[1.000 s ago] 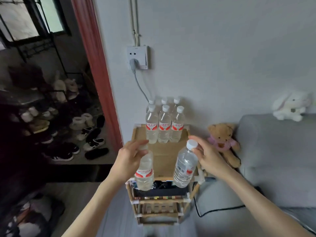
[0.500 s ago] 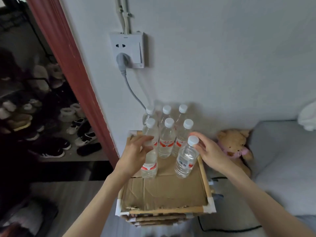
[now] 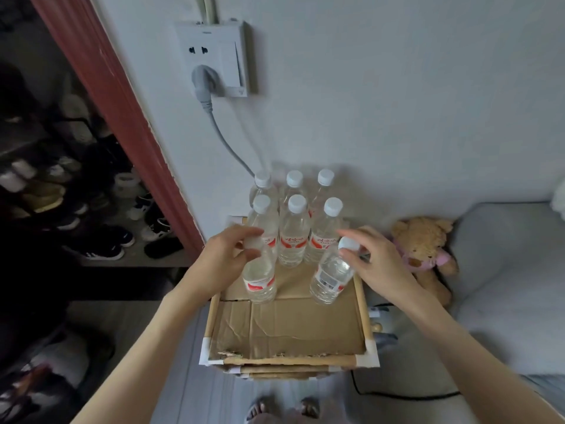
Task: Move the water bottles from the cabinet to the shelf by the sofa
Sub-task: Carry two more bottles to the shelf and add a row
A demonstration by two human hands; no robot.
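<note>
The left hand pinches the cap of the left bottle, fingers curled round its neck. The right hand grips the cap of the right bottle the same way. Both bottles stand on the shelf, caps up; the right one leans its top slightly to the right. They sit just near of six more bottles, upright in two rows of three against the far wall. The right bottle is close to the shelf's right rail. Bare cardboard stretches from the two bottles to the near edge. A teddy bear sits right of the shelf, against the sofa.
</note>
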